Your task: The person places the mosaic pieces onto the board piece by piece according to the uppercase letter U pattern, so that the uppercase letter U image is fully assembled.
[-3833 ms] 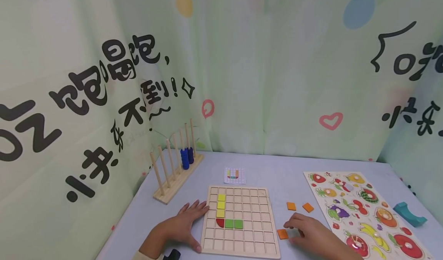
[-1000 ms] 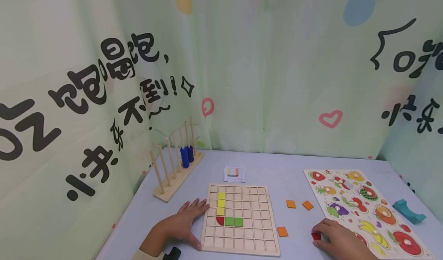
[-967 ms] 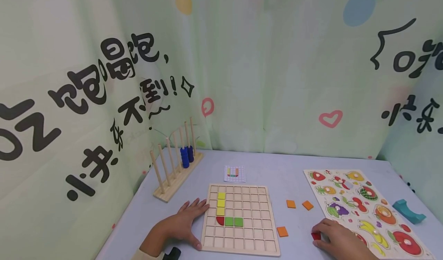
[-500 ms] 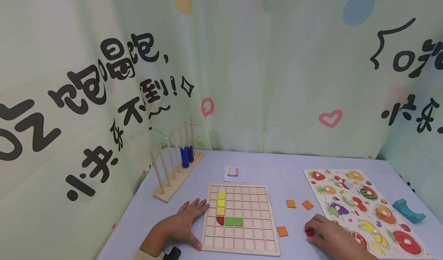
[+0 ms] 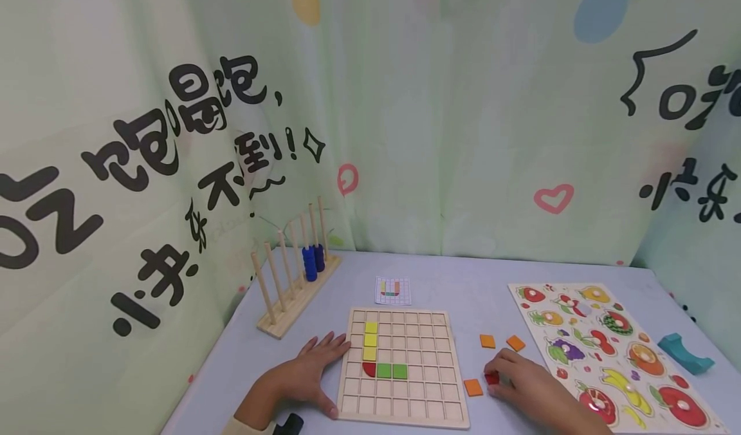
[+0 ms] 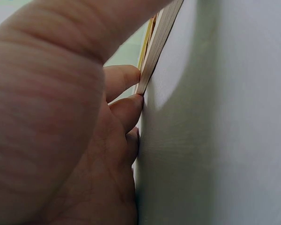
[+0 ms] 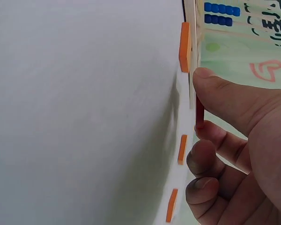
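Observation:
My left hand (image 5: 303,378) lies with spread, straight fingers against the left edge of a wooden grid board (image 5: 428,416). In the board sit a column of yellow square tiles (image 5: 370,340), a red quarter-round tile (image 5: 369,370) and two green square tiles (image 5: 384,371). My right hand (image 5: 523,383) pinches a red tile (image 7: 200,110) between thumb and index finger, right of the board. Its full outline is hidden by the fingers. An orange square tile (image 5: 473,387) lies between this hand and the board. Two more orange tiles (image 5: 487,341) lie farther back.
Behind the board is a small pattern card (image 5: 393,291). A peg stand (image 5: 298,300) with blue beads stands at the back left. On the right lie a fruit puzzle board (image 5: 613,351) and a teal curved block (image 5: 686,353).
My right hand first hovered by the near orange tile, then took the red tile farther right. It has since carried that tile left toward the board. My left hand has stayed put.

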Motion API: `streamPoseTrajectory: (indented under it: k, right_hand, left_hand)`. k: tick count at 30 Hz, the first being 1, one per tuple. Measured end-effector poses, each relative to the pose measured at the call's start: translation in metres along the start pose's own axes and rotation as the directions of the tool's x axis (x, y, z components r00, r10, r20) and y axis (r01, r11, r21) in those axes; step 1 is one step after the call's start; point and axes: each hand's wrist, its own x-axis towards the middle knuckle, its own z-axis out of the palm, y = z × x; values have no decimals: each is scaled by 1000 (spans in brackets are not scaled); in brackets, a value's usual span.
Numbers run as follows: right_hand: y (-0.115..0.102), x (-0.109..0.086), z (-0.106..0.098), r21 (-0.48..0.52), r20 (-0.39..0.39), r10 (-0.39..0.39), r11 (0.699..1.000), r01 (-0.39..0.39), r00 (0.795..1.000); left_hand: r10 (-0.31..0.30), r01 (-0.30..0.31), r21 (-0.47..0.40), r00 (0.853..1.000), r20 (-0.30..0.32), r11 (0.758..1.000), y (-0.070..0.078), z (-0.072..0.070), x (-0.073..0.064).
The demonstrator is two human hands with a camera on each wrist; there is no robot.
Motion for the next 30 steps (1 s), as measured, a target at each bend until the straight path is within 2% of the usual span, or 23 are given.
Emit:
streamPoseTrajectory:
  k: [12, 18, 30]
  right_hand:
    - [-26, 18, 6, 49, -18, -127, 991, 128, 992]
    - [-38, 27, 10, 71, -4, -143, 987, 143, 990]
    - [-58, 43, 17, 104, 8, -152, 983, 150, 988]
  left_hand:
    - [23, -23, 10, 1000, -3, 1000, -1, -1, 0]
    - [42, -42, 5, 999, -5, 999, -1, -1, 0]
    - [41, -41, 4, 999, 0, 999, -4, 0, 1]
